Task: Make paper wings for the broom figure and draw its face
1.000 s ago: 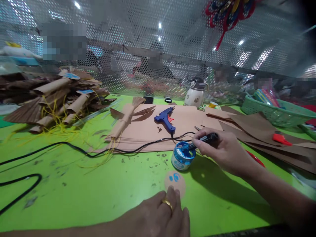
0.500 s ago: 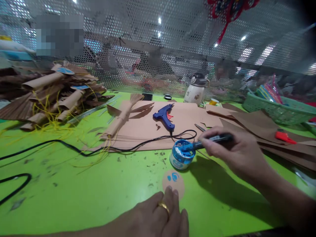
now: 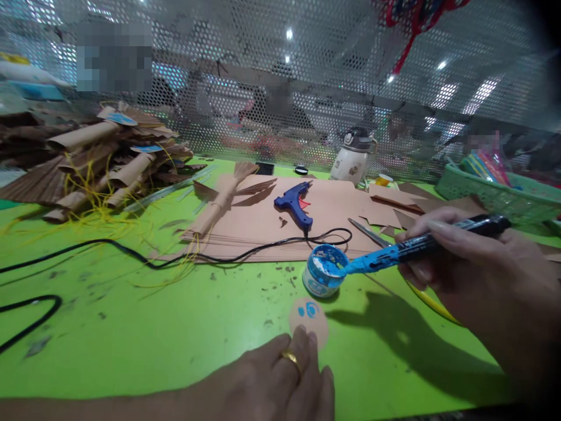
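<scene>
My right hand (image 3: 473,257) is closed round a black marker pen (image 3: 442,238), its front end thickly coated in blue paint. The coated tip sits at the right rim of a small open jar (image 3: 319,285) of blue and white paint. Just in front of the jar, a round brown cardboard disc (image 3: 319,328) lies flat, bearing a few blue paint strokes. My left hand (image 3: 284,374), a gold ring on one finger, rests palm down with its fingertips on the disc's near edge, fingers stretched out.
A blue glue gun (image 3: 294,204) lies on stacked brown paper (image 3: 254,219), its black cord (image 3: 144,260) crossing leftward. Beside it is a rolled paper figure (image 3: 214,207). More paper figures (image 3: 87,140) pile up at left. Scissors (image 3: 366,229), a white bottle (image 3: 349,164) and a green basket (image 3: 486,193) stand right.
My right hand has drawn the marker pen back to the right, bringing its paint-coated end out of the jar to the rim. My left hand stays on the disc.
</scene>
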